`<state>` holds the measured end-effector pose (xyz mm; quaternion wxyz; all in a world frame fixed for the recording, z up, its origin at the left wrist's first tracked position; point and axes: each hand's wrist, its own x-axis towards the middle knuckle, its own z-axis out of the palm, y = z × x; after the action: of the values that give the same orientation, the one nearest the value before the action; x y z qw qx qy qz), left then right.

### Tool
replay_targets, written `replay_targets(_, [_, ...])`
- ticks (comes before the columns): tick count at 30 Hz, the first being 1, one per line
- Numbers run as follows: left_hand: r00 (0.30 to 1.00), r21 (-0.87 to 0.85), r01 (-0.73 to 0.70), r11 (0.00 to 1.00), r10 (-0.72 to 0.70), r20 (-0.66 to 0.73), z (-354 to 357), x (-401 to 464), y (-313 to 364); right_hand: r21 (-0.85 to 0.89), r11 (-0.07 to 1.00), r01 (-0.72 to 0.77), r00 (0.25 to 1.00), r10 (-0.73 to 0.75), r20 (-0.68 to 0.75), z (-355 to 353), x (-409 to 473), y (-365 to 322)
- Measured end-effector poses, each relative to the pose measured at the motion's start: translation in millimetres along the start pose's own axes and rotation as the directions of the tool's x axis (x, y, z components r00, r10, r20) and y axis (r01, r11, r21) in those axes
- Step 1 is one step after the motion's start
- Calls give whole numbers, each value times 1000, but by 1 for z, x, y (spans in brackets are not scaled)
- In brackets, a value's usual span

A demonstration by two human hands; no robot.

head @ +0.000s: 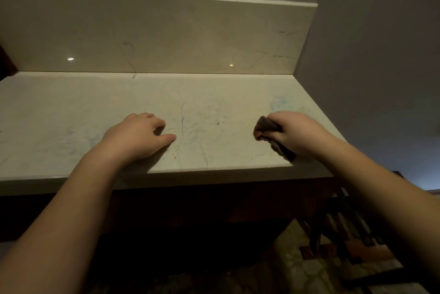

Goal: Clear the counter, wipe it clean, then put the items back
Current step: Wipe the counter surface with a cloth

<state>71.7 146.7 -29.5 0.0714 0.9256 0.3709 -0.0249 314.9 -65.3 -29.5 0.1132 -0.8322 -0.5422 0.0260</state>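
In a dim room, a patterned floor (297,267) and a dark slatted chair (352,229) lie below the front edge of a pale, veined marble surface (71,112), which runs back to a matching backsplash (166,39) and a plain grey wall (369,31). The left hand (140,135) rests palm down near the surface's front edge, fingers loosely bent and holding nothing, while well apart to its right the right hand (297,134) clutches a bunched cloth (267,127) against the marble. The cloth is dark brown and crumpled, poking out ahead of the fingers and trailing back beneath the wrist toward the front edge.
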Motion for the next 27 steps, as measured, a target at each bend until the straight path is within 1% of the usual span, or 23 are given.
replay_targets(1, [1000,-14,10,1000,-10,1,1,1,2,22,999,33,999,-33,-8,3,-1,-9])
replay_targets(2, [1000,-26,24,999,-23,6,1,1,3,46,994,97,995,-97,-17,9,-3,-23])
replay_targets(5, [997,-62,78,995,-77,32,-1,4,8,54,940,336,942,-336,-24,26,-19,-63])
replay_targets(7, [993,-77,117,990,-113,45,-5,5,14,54,921,386,922,-386,-6,24,-23,-63])
replay_targets(8, [990,-85,133,987,-129,48,-6,4,18,72,920,386,921,-388,16,19,-21,-54])
replay_targets(9, [989,-101,144,984,-140,48,-6,4,22,85,930,356,931,-361,51,14,-18,-43])
replay_targets(11, [990,-164,137,977,-133,36,-6,2,34,107,972,208,973,-217,82,0,-2,-13])
replay_targets(13, [995,-226,96,969,-96,12,-4,0,49,73,996,44,997,-48,55,-11,21,17])
replay_targets(14, [997,-237,70,969,-71,4,-2,-1,57,53,999,-8,999,7,34,-12,32,28])
replay_targets(15, [999,-232,47,972,-48,-1,0,0,64,50,999,-20,1000,20,14,-10,40,32])
replay_targets(17, [1000,-197,25,980,-26,0,5,3,76,100,993,60,998,-62,15,-3,42,18])
replay_targets(19, [999,-156,37,987,-36,5,9,6,82,122,967,226,971,-233,47,6,26,-11])
replay_targets(21, [999,-117,38,992,-39,-4,12,8,83,80,921,381,916,-388,99,12,11,-28])
replay_targets(22, [999,-104,35,994,-36,-4,13,8,83,75,914,400,907,-406,113,11,11,-28])
replay_targets(23, [999,-99,32,995,-32,-3,13,8,82,76,925,371,920,-378,107,8,19,-23])
replay_targets(24, [1000,-96,28,995,-28,2,12,9,81,75,947,313,943,-319,93,5,32,-14])
replay_targets(25, [1000,-93,25,995,-24,8,12,9,81,66,972,228,970,-232,77,3,50,-3])
replay_targets(27, [1000,-83,19,996,-19,11,11,8,80,23,997,75,997,-76,20,-1,87,17])
